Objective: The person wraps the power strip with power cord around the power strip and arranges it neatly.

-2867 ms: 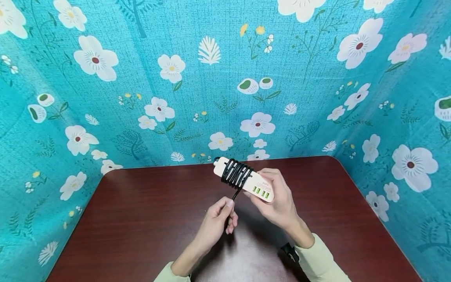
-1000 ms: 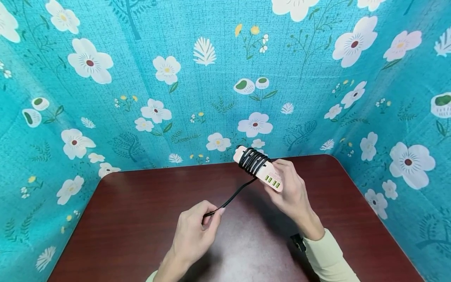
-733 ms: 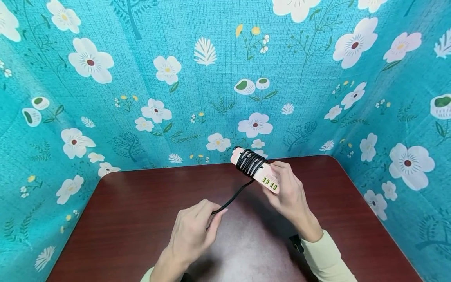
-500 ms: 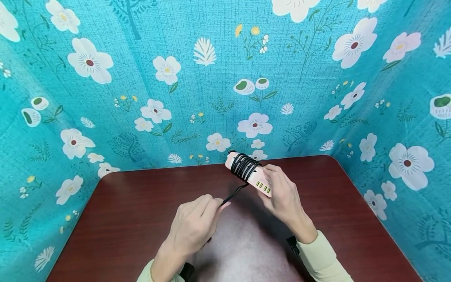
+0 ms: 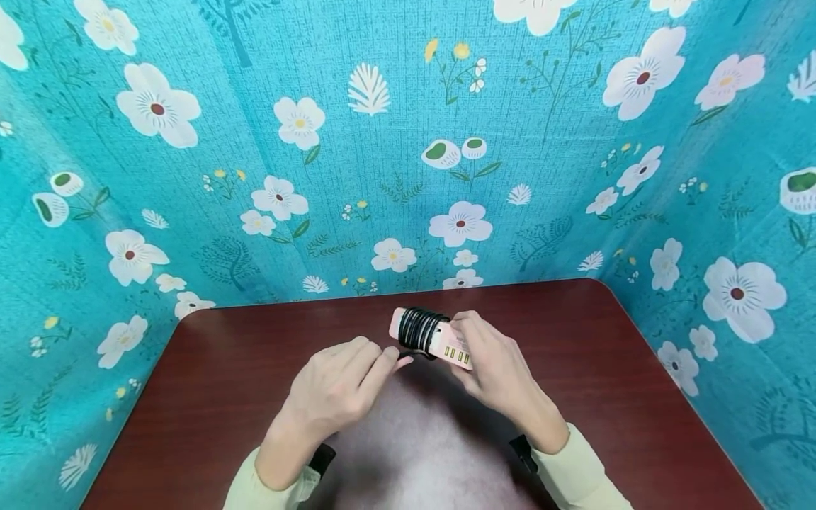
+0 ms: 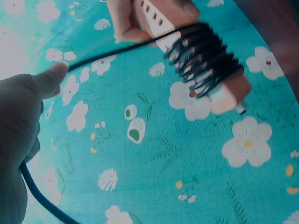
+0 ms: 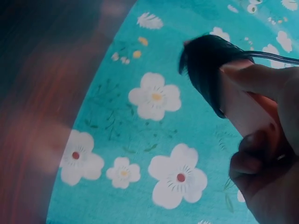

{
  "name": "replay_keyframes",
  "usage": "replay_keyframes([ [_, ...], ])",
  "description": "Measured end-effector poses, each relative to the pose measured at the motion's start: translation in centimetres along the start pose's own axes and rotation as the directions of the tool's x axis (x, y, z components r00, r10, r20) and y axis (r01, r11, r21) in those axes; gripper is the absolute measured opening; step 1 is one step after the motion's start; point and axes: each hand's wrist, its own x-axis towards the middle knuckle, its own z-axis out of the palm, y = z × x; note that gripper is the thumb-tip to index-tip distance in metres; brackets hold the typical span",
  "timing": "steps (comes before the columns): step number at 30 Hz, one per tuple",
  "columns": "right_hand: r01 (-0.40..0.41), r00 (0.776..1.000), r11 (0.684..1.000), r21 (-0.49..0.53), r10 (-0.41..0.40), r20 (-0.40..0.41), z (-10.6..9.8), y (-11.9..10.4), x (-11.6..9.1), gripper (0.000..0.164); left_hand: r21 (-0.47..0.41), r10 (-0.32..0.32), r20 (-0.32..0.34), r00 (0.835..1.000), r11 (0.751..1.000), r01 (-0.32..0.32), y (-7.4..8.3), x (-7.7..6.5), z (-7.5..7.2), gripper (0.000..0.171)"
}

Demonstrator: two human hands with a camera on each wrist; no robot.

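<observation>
A white power strip (image 5: 454,346) with a row of several green USB ports hangs tilted above the table, its far part wrapped in a black cord (image 5: 421,329). My right hand (image 5: 500,368) grips its near end, thumb and fingers on opposite sides. The loose stretch of cord runs to my left hand (image 5: 338,382), which pinches it between thumb and fingers. In the left wrist view the cord (image 6: 112,52) stretches taut from the coil to that hand (image 6: 23,107), and a tail of it leaves below the palm. The right wrist view shows the right hand (image 7: 266,140) around the strip (image 7: 243,107).
A dark red-brown table (image 5: 242,368) lies under both hands. Blue-green cloth (image 5: 357,142) printed with flowers hangs behind it and at both sides. Black straps (image 5: 524,452) show at the wrists near the pale sleeves.
Both hands have come closer together, shortening the free cord between them. The power strip has moved down and left. My left hand has turned over, its back now facing up.
</observation>
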Motion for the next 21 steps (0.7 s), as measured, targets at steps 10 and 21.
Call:
replay_keyframes([
  [10, 0.022, 0.992, 0.995, 0.096, -0.034, 0.120, 0.0, -1.1, 0.1, 0.060, -0.019, 0.004, 0.011, 1.000, 1.000, -0.004, -1.2, -0.4, -0.1, 0.026],
  [21, 0.045, 0.983, 0.974, 0.222, -0.082, 0.162, 0.1, -1.1, 0.1, 0.053, -0.036, -0.029, 0.000, 1.000, 0.999, 0.029, -1.7, -0.4, 0.3, 0.027],
])
